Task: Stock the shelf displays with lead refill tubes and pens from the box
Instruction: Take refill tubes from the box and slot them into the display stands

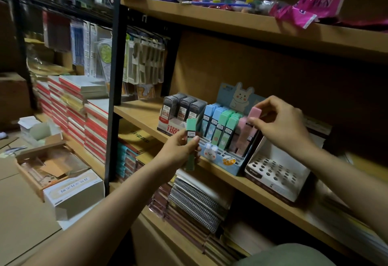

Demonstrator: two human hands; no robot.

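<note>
Pinching the pink tube (253, 118) near its top end, the right hand (281, 127) held it between thumb and fingertips, its lower part already down among the other pink tubes at the right side of the rack (222, 156). The left hand (180, 150) was wrapped around a green tube (190, 144) at mid-length, thumb across the label, with the cap end standing above the fist and the bottom end showing below it; this one hung in front of the rack, not yet in any slot.

Judging by their look, these tubes were light, stiff plastic cases with smooth flat faces, so they likely needed little force but could slip or twist if held by the narrow edges. A grip on the two broad faces, just under the cap, seemed the best place, leaving the lower end free to find its slot. Beside the fingers of the right hand, the neighbouring green and blue tubes stood close-packed, so a tilted entry could knock them. Beyond that hand, further right, a white holder (277, 173) with round holes held no pens.
</note>
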